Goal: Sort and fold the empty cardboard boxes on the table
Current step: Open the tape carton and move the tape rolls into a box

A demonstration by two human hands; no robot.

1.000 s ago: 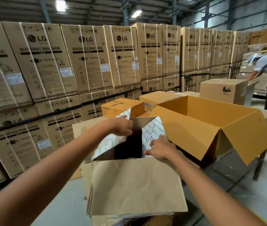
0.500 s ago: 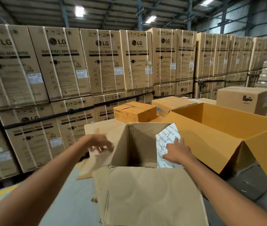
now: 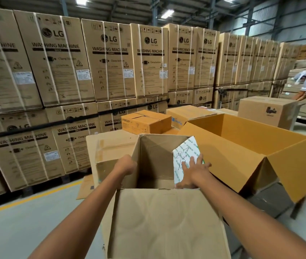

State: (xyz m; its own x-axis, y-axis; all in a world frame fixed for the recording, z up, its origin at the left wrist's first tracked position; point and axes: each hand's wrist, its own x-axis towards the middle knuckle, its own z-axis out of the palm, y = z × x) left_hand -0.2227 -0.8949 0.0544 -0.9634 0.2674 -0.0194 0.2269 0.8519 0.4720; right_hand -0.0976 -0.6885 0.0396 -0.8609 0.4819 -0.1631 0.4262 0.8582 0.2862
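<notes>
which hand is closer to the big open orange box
Right. The right hand rests on the white printed flap beside the orange box; the left hand grips the left wall of the brown box, across its opening.

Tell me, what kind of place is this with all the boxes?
Most likely a warehouse: tall stacks of strapped washing machine boxes, a high metal roof, and a yellow floor line.

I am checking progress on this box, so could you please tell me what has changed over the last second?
The left hand swung the left flap outward, away from the opening, and now grips the left edge of the brown box. The right hand kept its spread fingers pressed on the printed flap. The large orange box beside it stayed put.
</notes>
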